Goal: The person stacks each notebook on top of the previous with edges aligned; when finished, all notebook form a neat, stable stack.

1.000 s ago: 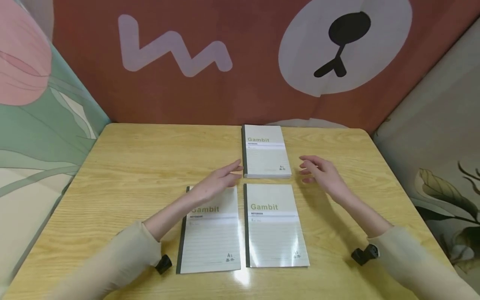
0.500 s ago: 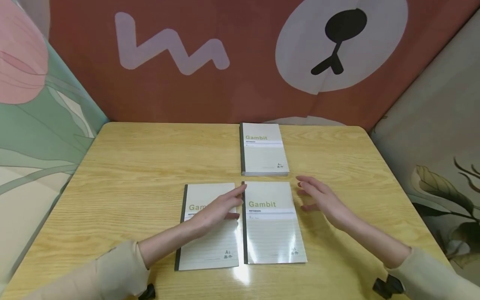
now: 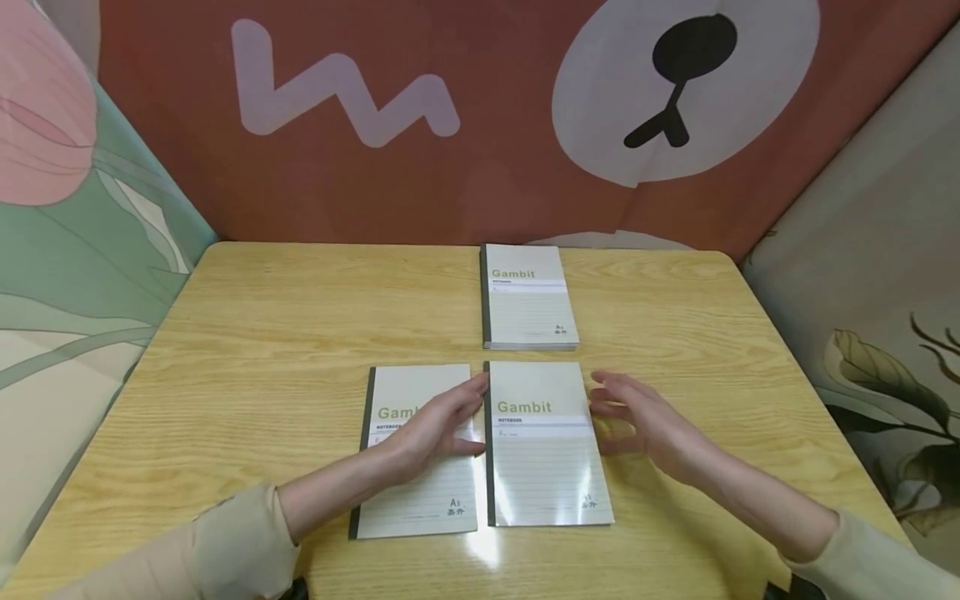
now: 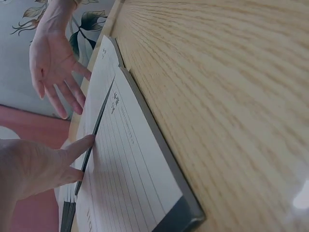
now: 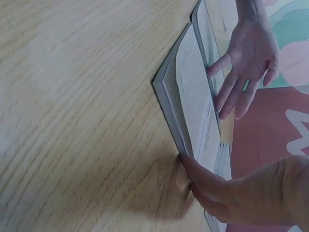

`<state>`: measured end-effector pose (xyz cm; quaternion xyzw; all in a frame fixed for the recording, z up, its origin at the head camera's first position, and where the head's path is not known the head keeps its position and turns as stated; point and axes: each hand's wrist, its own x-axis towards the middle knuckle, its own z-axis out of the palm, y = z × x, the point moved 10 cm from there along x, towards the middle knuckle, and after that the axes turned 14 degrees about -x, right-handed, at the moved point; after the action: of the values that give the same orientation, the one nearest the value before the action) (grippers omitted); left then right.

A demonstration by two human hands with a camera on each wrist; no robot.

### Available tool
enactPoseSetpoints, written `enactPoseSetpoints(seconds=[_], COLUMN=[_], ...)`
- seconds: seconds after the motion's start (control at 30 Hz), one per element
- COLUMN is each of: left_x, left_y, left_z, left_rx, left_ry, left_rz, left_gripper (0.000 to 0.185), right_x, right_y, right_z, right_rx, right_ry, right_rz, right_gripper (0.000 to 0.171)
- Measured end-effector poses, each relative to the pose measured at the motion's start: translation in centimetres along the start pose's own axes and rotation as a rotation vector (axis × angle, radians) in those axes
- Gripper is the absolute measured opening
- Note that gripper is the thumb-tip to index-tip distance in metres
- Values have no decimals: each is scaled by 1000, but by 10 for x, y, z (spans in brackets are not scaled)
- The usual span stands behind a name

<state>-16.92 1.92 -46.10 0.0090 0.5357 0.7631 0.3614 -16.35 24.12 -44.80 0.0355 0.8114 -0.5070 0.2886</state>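
Observation:
Two Gambit notebooks with pale covers and dark spines lie side by side near me in the head view. My left hand (image 3: 431,433) reaches over the left notebook (image 3: 416,504), its extended fingertips right at the spine of the right notebook (image 3: 543,479). On the other side, my right hand (image 3: 656,425) has its fingertips at that notebook's right edge. The right wrist view shows the right thumb (image 5: 198,166) touching the edge, where the cover (image 5: 193,87) stands slightly lifted off the pages. Neither hand is curled round anything.
Behind the two notebooks, a stack of matching notebooks (image 3: 528,312) stands near the back edge of the wooden table (image 3: 300,317). A red-brown patterned backdrop (image 3: 517,192) rises directly behind the table, with printed fabric at both sides.
Both hands have come back from beside the rear stack to either side of the front right notebook, and the gap between fingertips and notebook has narrowed. The notebooks have stayed in place.

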Motion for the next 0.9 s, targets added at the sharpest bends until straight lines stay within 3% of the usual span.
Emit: enactPoseSetpoints(seconds=[0.27,0.63,0.9], left_x=[-1,-5,-5], left_y=[0,-1,-3], left_z=[-1,-17,-17], left_rx=[-33,-153,-124], left_ry=[11,123,84], left_rz=[1,35,-1], left_gripper=[66,65,65], right_x=[-1,4,2], right_y=[6,14,12], right_z=[2,4,6], right_rx=[24,-22,-49], right_ry=[6,-21,-3], right_rz=[72,102,45], right_gripper=[67,58,62])
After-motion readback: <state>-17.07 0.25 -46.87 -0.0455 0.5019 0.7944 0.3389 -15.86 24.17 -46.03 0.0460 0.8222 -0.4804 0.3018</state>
